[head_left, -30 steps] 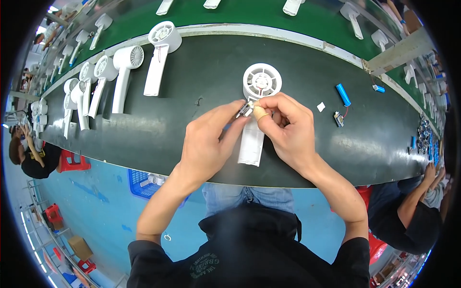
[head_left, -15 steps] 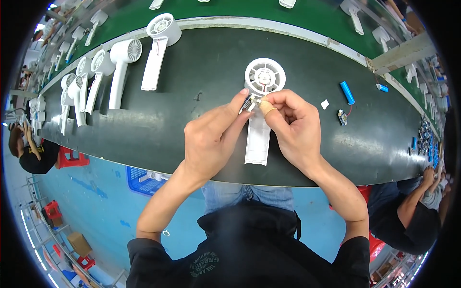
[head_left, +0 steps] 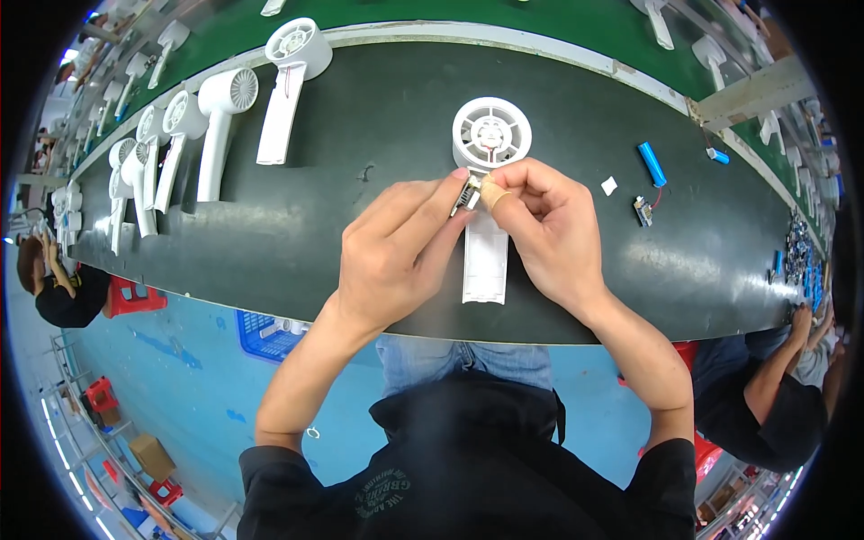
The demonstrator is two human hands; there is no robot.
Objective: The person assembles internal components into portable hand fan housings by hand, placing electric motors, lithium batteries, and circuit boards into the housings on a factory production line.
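Note:
A white handheld fan lies on the dark bench in front of me, its round head away from me and its hollow handle pointing toward me. Over the top of that handle, my left hand pinches a small circuit board between thumb and fingertips. My right hand, with a tan covering on a finger, is closed at the board's right edge, just below the fan head. Whatever its fingertips pinch is too small and too covered to make out.
Several white fans stand along the left. On the right lie a blue battery cell, a wired circuit board and a white scrap. A green conveyor runs behind the bench rail. Co-workers sit at both ends; a blue crate is below.
Both hands stay together at the board, with only small shifts of the fingers. The bench and fans appear slightly higher in the picture.

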